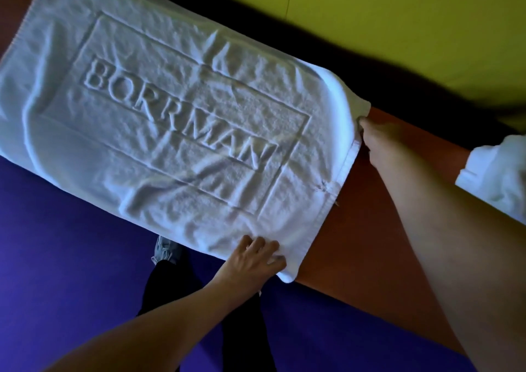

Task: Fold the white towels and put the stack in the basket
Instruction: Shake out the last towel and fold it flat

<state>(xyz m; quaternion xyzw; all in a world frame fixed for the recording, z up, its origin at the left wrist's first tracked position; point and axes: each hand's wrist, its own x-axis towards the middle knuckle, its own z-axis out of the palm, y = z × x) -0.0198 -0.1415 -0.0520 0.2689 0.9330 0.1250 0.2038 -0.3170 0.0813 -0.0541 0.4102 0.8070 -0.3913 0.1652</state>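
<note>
The left hand (256, 257) reaches forward on a straight arm, its grip curled onto the near corner of the white towel (159, 109), fingers bunching the cloth at the surface's (367, 229) near edge. The towel lies spread flat, embossed BORRMAN, overhanging that edge. The right hand (378, 141) pinches the towel's far right corner, its grip closed on the hem, arm extended.

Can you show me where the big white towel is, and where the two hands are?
towel (170, 121): head view, on the raised lettering in its middle.
left hand (253, 259): head view, back of hand at the towel's near corner.
right hand (378, 141): head view, back of hand at the far corner.
</note>
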